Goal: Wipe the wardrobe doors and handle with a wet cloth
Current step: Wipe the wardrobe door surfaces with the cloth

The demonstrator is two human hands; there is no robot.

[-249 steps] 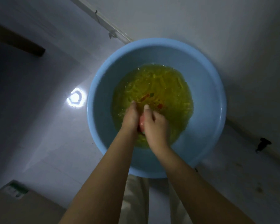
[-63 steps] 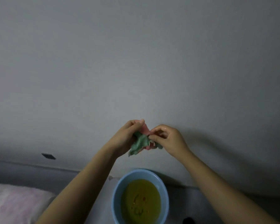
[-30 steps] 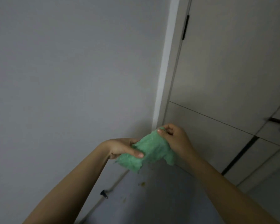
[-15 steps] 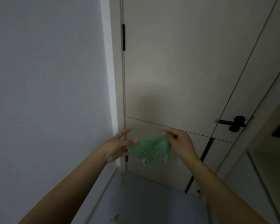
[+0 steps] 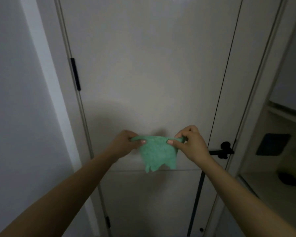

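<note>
Beside the black handle (image 5: 221, 151), both hands' fingers (image 5: 141, 142) pinch the cloth (image 5: 156, 154).

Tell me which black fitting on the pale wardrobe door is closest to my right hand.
The black lever handle, just right of your right hand by the door's right edge. The black hinges sit along the left edge, much farther away.

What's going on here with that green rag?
A person stands facing a pale wardrobe door, holding a green cloth spread out between both hands. The left hand and right hand each pinch a top corner. The cloth hangs in front of the door, and the black handle sits untouched to the right.
</note>
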